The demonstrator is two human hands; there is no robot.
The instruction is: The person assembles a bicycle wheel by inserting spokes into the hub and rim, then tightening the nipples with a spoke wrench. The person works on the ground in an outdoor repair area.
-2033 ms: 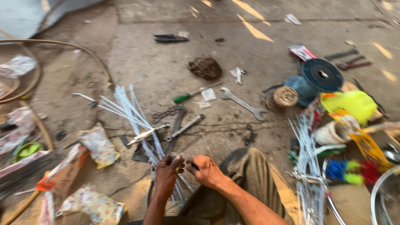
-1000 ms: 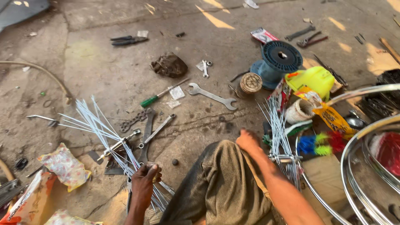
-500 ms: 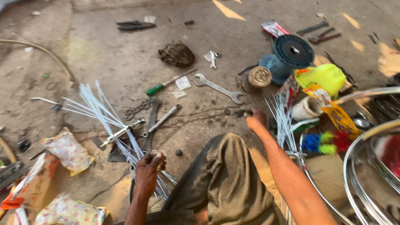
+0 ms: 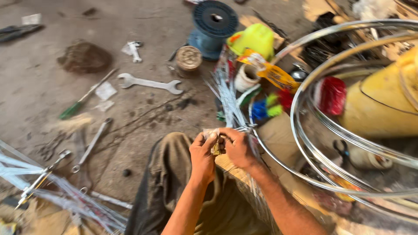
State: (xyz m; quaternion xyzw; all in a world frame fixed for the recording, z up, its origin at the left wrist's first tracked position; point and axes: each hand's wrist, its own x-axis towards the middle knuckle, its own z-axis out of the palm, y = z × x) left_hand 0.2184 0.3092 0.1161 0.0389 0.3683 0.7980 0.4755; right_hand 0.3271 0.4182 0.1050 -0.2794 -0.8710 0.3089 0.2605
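Observation:
My left hand and my right hand meet above my knee, both pinching a small clear packet of brass-coloured bits. A bundle of thin silver spokes fans out on the ground just beyond my right hand. Shiny wheel rims lie to the right of my right arm. My trouser leg fills the space under my hands.
On the dirty concrete lie a spanner, a green-handled screwdriver, a blue wire spool, a brass-coloured round tin, a yellow-green container and a dark rag. More spokes lie at the lower left. A yellow drum stands at the right.
My right hand came back from the spokes on the right and my left hand left the spokes on the left. Both now meet at a small packet. The view swung right.

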